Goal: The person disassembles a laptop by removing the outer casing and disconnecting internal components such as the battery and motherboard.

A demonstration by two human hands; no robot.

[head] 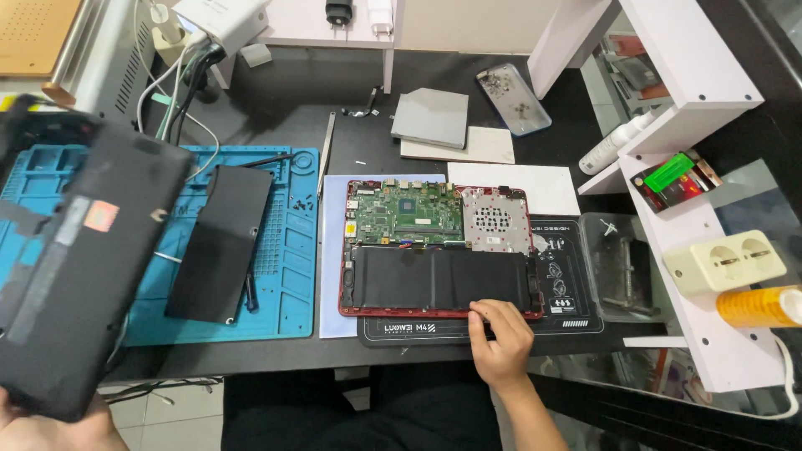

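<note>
The left hand (50, 422) sits low at the frame's corner, gripping; the right hand (499, 338) reaches forward, fingers (484, 311) curled down.

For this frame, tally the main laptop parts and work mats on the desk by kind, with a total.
Opened red laptop base, right hand on its front edge: 1
Black bottom cover, held up by left hand: 1
Loose black battery pack on the blue mat: 1
Grey optical drive: 1
Work mats, blue and black: 2
Total: 6
</note>
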